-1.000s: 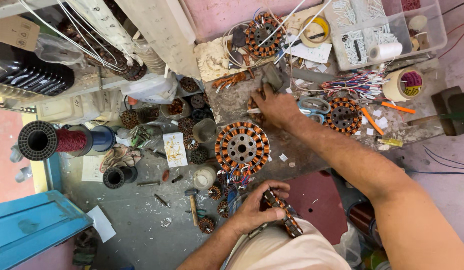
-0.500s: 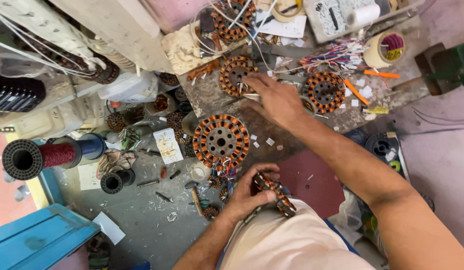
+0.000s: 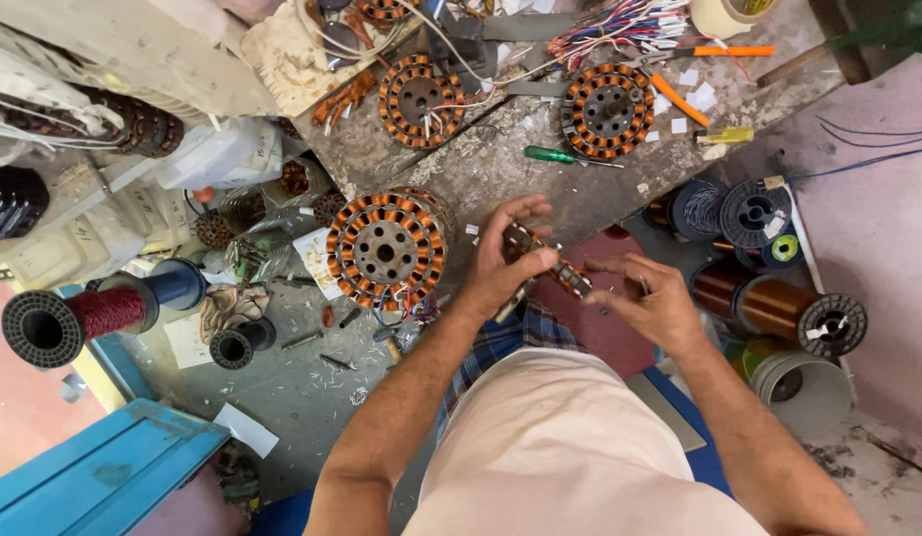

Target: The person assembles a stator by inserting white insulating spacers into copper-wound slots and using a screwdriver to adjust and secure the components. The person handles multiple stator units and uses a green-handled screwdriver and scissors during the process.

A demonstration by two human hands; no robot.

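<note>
My left hand grips a small dark metal part with copper on it, held in front of my lap. My right hand has come close on the right, its fingertips touching that part's near end. Left of my hands a large round stator with orange copper windings stands on the floor. Two more wound stators, the left stator and the right stator, lie on the worn workbench, with a green-handled screwdriver between them and me.
Spools of copper wire and dark reels sit at my right beside a white bucket. A red-wire spool and a blue crate lie on the left. Screws and scraps litter the grey floor.
My right hand has drawn back from the workbench to the part in my left hand. The view has shifted toward the bench.
</note>
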